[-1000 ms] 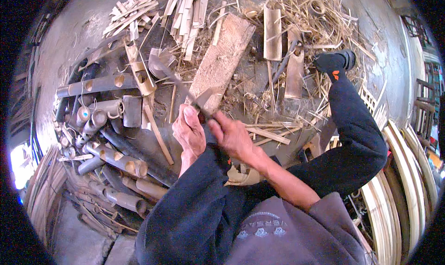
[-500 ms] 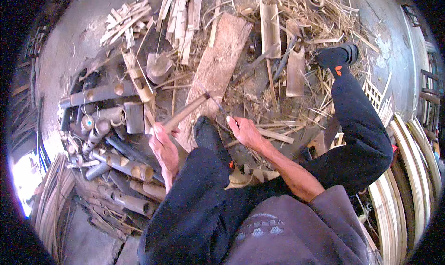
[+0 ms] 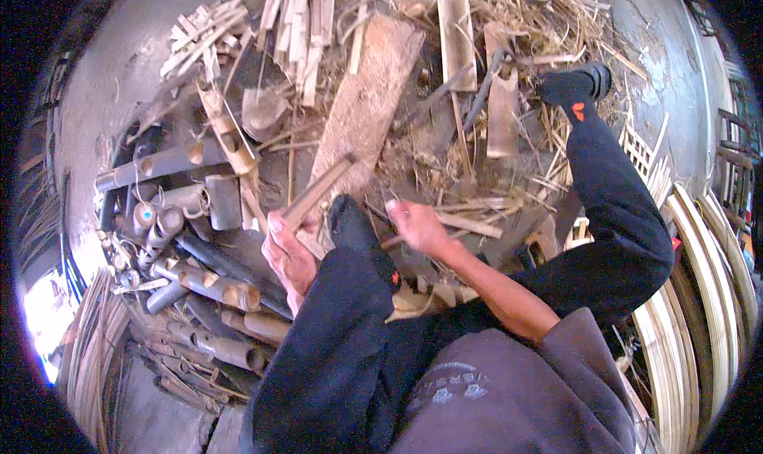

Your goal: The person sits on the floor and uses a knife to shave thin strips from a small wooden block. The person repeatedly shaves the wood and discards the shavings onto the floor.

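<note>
Holding a narrow bamboo piece (image 3: pixel 318 190) out at a slant, the person's left grip (image 3: pixel 290 255) is closed firmly around its lower end, while the upper end points over a rough wooden board (image 3: pixel 369 88) on the floor (image 3: pixel 119 81). From where I stand, the right grip (image 3: pixel 417 227) is a blur: it looks curled, but I cannot tell whether there is a tool in it. It is apart from the piece, to the right of a dark-covered foot (image 3: pixel 354 227) at the board's near end.

It looks to me like a gap between strokes in shaping that piece. Any further stroke calls for a steady left grip and the right grip brought across to the bamboo, clear of the left fingers.

As for vessels, I see mostly hollow bamboo. In the heap at the left, a long dark tube (image 3: pixel 171 166) has holes along its side, and a shorter notched tube (image 3: pixel 207 283) lies nearer; I cannot make out anything inside either. Beyond the board, a pale half-tube (image 3: pixel 458 41) lies like an open trough, with a heap of loose shavings (image 3: pixel 556 33) to its right.
</note>
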Demonstrator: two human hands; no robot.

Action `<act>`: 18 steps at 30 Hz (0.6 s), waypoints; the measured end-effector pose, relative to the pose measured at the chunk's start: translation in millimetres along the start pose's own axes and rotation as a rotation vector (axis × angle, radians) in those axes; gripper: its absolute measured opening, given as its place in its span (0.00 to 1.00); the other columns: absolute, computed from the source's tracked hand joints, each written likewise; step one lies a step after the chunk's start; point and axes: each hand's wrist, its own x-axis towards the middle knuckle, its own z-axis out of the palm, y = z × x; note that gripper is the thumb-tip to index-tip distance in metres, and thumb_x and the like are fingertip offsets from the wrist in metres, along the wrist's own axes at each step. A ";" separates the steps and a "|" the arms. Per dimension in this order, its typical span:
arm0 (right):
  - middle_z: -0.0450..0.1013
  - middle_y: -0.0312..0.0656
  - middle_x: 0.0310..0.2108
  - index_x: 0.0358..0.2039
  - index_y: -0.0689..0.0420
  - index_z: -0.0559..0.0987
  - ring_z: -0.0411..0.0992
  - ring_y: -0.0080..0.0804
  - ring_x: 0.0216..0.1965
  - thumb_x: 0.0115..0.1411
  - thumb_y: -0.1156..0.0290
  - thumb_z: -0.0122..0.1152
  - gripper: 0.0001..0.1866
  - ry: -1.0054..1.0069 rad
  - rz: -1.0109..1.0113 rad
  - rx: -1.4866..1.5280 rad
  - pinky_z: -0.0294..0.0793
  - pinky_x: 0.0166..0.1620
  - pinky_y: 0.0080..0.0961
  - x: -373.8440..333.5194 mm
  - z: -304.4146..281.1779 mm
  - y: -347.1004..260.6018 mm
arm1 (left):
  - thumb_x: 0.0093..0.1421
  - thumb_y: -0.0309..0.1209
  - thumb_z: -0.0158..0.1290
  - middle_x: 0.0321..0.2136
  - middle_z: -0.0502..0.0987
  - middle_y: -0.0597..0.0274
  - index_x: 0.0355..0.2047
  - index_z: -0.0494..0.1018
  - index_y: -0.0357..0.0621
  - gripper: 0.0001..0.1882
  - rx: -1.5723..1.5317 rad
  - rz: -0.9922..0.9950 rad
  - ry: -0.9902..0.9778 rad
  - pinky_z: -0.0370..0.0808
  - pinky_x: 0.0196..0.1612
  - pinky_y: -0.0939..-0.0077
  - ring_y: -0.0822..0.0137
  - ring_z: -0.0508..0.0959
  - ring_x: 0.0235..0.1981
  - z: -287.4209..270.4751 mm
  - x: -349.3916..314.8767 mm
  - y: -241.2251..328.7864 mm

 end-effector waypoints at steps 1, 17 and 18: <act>0.74 0.61 0.27 0.33 0.61 0.76 0.73 0.62 0.32 0.65 0.48 0.43 0.26 0.034 0.077 0.014 0.71 0.36 0.51 8.1 0.8 12.8 | 0.69 0.43 0.27 0.22 0.77 0.50 0.36 0.70 0.35 0.26 0.026 0.027 0.007 0.69 0.32 0.60 0.50 0.76 0.25 -1.4 2.8 -6.4; 0.75 0.42 0.27 0.64 0.51 0.59 0.73 0.38 0.25 0.66 0.58 0.45 0.28 0.051 -0.019 0.215 0.73 0.35 0.35 -15.7 -43.3 -48.5 | 0.64 0.25 0.45 0.41 0.76 0.52 0.55 0.62 0.38 0.18 -0.414 0.281 -0.070 0.71 0.47 0.69 0.61 0.76 0.44 55.2 45.4 1.4; 0.74 0.41 0.26 0.65 0.51 0.59 0.72 0.34 0.23 0.66 0.59 0.45 0.28 0.033 -0.001 0.289 0.73 0.33 0.32 -22.1 -53.4 -71.8 | 0.64 0.27 0.47 0.39 0.76 0.51 0.53 0.64 0.38 0.17 -0.390 0.261 -0.127 0.72 0.46 0.69 0.60 0.77 0.42 52.2 44.1 8.6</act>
